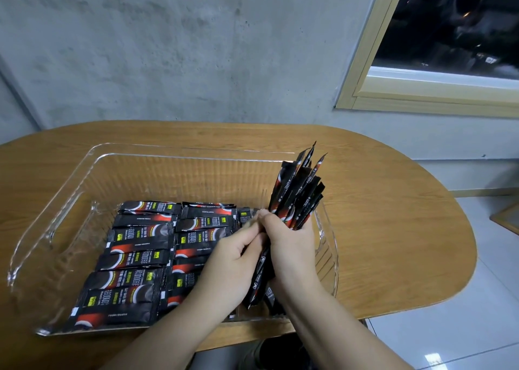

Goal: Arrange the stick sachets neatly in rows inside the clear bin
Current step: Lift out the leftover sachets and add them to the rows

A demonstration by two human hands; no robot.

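Observation:
A clear plastic bin (168,159) stands on the wooden table. Inside it, black-and-red stick sachets lie flat in two rows (134,257), side by side, filling the near and middle part of the floor. My right hand (292,246) grips a bundle of several sachets (300,190) held upright, fanned out above the bin's right side. My left hand (233,260) pinches one sachet of that bundle at its lower part, right beside my right hand. The lower ends of the bundle stick out below my hands.
The oval wooden table (393,229) stands against a grey concrete wall. A window with a pale wooden frame (365,89) is at the upper right. Tiled floor (449,327) shows to the right of the table.

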